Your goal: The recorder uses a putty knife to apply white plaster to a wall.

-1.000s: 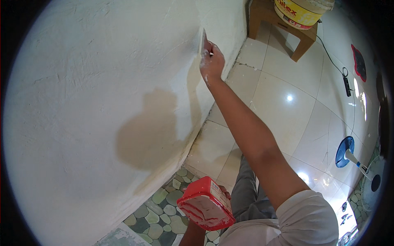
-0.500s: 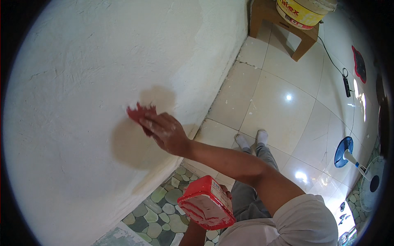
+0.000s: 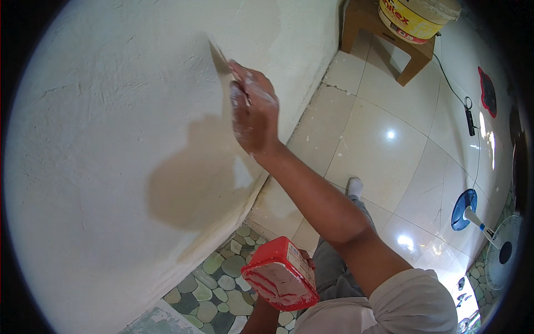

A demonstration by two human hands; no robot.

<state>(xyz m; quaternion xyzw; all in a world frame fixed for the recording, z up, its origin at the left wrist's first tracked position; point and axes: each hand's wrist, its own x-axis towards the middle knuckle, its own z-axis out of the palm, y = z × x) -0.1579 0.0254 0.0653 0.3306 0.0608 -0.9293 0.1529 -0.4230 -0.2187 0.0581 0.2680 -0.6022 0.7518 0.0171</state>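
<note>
My right hand (image 3: 257, 108), smeared with white, reaches up against the pale plastered wall (image 3: 100, 183). Its fingers are closed on a thin putty scraper (image 3: 218, 58), turned almost edge-on, with its far edge at or very near the wall. Lower down, my left hand (image 3: 307, 259) is wrapped round a red plastic tub (image 3: 286, 250), mostly hidden behind it. White paste coats the inside of the tub, with red streaks showing through. The tub is tilted, its opening facing the wall side.
A brown stool (image 3: 361, 25) bearing a yellow paint bucket (image 3: 409, 22) stands at the far right of the wall. A fan (image 3: 503, 250) with a blue base (image 3: 464, 209) is on the right, near a power strip (image 3: 470, 121) and cable. Pebble-patterned flooring (image 3: 214, 292) borders cream tiles (image 3: 378, 150).
My right hand has swept upward and slightly right along the wall, turning the scraper from broadside to edge-on. One foot has gone out of sight behind my arm. The tub has barely moved.
</note>
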